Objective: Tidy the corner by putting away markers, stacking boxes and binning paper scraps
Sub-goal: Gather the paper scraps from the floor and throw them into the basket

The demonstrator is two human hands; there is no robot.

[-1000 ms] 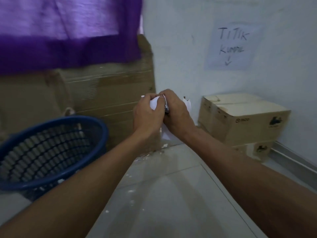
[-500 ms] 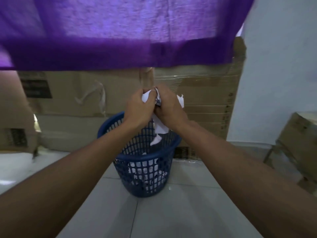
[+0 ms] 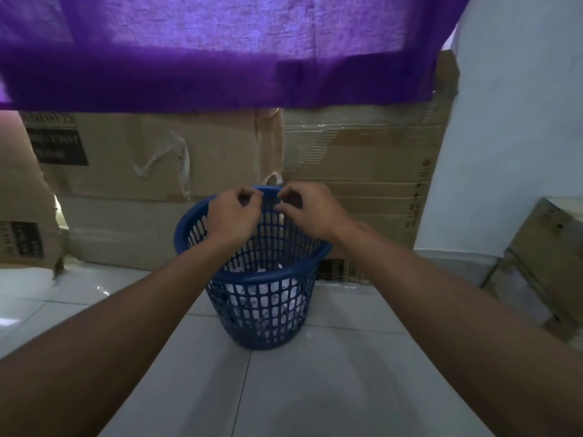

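A blue mesh waste basket (image 3: 271, 275) stands on the white tiled floor in the middle of the view. White crumpled paper scraps (image 3: 252, 298) show through its mesh in the lower half. My left hand (image 3: 232, 212) and my right hand (image 3: 310, 209) hover side by side over the basket's far rim, a small gap between them. Both have loosely curled fingers and no paper in them. A small cardboard box (image 3: 542, 247) sits at the right edge against the wall. No markers are in view.
Large flattened cardboard sheets (image 3: 362, 159) lean against the wall behind the basket. A purple cloth (image 3: 220, 58) hangs across the top of the view. A white wall (image 3: 511, 137) closes the right side. Tiled floor (image 3: 315, 389) lies in front.
My view turned left from the boxes to the basket. Both hands carried the crumpled paper over the basket, then parted and let it go; the paper is out of my hands.
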